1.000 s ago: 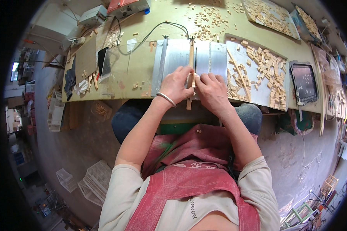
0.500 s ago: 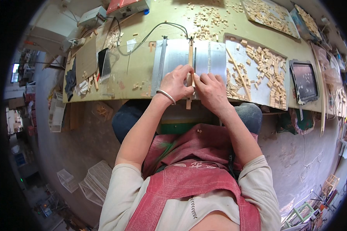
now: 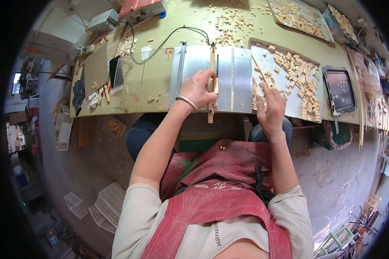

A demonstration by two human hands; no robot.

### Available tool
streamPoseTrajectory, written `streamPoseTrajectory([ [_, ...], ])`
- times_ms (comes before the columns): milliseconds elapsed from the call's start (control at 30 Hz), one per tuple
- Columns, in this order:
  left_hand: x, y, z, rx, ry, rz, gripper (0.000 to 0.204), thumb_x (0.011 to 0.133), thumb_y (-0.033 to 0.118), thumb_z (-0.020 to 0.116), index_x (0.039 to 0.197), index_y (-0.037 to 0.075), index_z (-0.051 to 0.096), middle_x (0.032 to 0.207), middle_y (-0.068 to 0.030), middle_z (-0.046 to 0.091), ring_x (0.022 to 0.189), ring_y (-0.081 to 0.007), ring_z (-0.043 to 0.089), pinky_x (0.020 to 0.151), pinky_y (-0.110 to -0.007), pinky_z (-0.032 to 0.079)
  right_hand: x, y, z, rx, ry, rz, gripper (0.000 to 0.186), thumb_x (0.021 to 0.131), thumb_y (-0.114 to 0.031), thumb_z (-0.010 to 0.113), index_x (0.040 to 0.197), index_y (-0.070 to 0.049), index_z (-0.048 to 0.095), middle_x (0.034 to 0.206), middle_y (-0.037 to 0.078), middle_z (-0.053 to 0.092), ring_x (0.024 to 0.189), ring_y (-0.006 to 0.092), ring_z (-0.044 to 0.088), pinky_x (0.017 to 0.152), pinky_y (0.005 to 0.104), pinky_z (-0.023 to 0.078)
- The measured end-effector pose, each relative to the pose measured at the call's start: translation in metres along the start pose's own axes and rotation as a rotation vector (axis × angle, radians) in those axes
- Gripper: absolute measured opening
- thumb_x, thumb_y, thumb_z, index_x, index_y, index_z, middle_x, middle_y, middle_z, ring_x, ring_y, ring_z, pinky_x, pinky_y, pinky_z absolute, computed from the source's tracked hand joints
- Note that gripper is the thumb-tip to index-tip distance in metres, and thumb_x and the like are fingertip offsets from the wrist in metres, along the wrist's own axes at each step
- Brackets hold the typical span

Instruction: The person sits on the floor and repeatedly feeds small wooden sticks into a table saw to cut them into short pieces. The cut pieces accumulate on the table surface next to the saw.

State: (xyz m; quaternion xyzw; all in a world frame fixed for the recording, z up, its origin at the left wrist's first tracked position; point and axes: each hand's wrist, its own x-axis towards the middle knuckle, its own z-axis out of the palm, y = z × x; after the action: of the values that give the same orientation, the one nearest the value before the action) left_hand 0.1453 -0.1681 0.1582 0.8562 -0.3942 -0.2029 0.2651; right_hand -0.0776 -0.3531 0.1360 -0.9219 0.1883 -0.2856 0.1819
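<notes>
- The left hand point(image 3: 197, 88) presses fingers onto the wooden strip point(image 3: 211, 86) lying on the metal plate point(image 3: 242, 80).
- The right hand point(image 3: 271, 108), fingers loosely spread, rests on the small wooden blocks point(image 3: 300, 77), apart from the strip.

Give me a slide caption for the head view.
Left hand steadies a wooden strip on a metal plate; right hand reaches wooden blocks.

Left hand point(image 3: 197, 88) fingers curled, pressing down; right hand point(image 3: 272, 110) reaching forward, fingers extended.

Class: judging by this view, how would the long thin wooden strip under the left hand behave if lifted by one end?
The wooden strip looks light and slender, so it would probably flex slightly. Its flat faces suggest it would not roll. The left hand presses it onto the metal plate.
</notes>
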Motion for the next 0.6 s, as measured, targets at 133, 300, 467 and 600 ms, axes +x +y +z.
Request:
streamPoseTrajectory([
  [133,0.005,-0.002,-0.001,0.008,0.002,0.012,0.047,0.075,0.024,0.079,0.118,0.015,0.065,0.104,-0.0127,0.068,0.096,-0.0369,0.071,0.086,-0.049,0.059,-0.015,0.024,0.000,-0.020,0.038,0.106,0.046,0.095,-0.009,0.074,0.140,-0.001,0.067,0.110,0.014,0.071,0.102,0.0321,0.067,0.089,0.0433,0.047],
  [300,0.008,0.000,-0.004,-0.004,0.000,-0.004,0.047,0.075,0.025,0.079,0.119,0.015,0.066,0.106,-0.0109,0.069,0.096,-0.0354,0.071,0.086,-0.048,0.059,-0.013,0.032,0.011,0.111,0.113,0.220,0.044,0.095,-0.006,0.073,0.138,0.003,0.067,0.100,0.013,0.065,0.090,0.0291,0.063,0.084,0.0423,0.047],
  [467,0.013,0.000,-0.007,0.015,0.008,-0.008,0.047,0.075,0.026,0.079,0.120,0.016,0.066,0.105,-0.0102,0.069,0.096,-0.0340,0.071,0.087,-0.047,0.059,-0.013,0.037,0.016,0.156,0.118,0.264,0.045,0.094,-0.005,0.073,0.138,0.004,0.066,0.097,0.011,0.063,0.082,0.0250,0.060,0.082,0.0405,0.047],
  [600,0.018,-0.001,-0.007,0.005,0.009,-0.022,0.047,0.075,0.027,0.079,0.119,0.018,0.067,0.104,-0.0093,0.069,0.095,-0.0334,0.072,0.086,-0.047,0.060,-0.012,0.038,0.018,0.173,0.131,0.281,0.045,0.094,-0.005,0.073,0.137,0.003,0.066,0.097,0.011,0.062,0.081,0.0235,0.060,0.081,0.0398,0.047],
])
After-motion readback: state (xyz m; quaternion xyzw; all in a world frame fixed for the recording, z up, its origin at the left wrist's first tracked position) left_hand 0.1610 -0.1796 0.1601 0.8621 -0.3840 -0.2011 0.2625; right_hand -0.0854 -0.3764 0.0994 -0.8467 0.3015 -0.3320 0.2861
